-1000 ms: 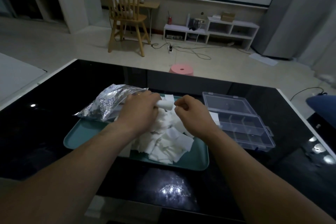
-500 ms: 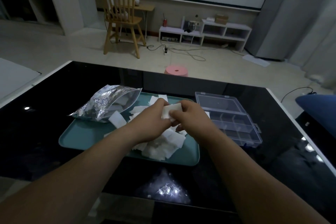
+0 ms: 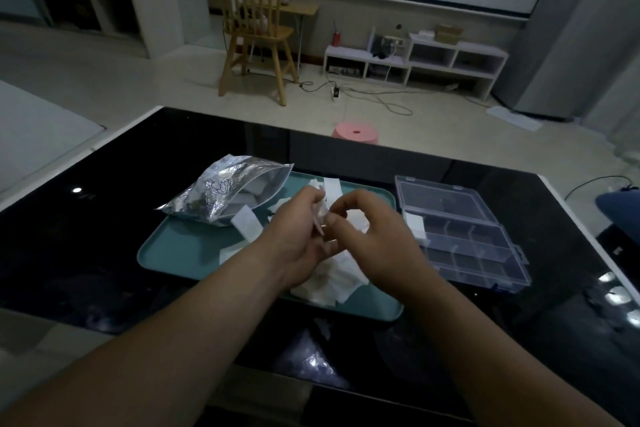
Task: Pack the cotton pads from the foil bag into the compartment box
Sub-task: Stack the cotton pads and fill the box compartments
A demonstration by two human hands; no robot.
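The foil bag point(image 3: 225, 194) lies open at the left of the tray point(image 3: 180, 253). The left hand point(image 3: 298, 236) curls round a few cotton pads point(image 3: 318, 215), and the right hand point(image 3: 374, 236) pinches their edge. I'd square that stack before carrying it right to the open box point(image 3: 485, 253).

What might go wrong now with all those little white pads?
The left hand and right hand pinch one cotton pad above the teal tray; it may slip back onto the loose pile. The compartment box sits off to the right, so a pad carried across might drop on the black table. The foil bag lies open on its side, so more pads could spill.
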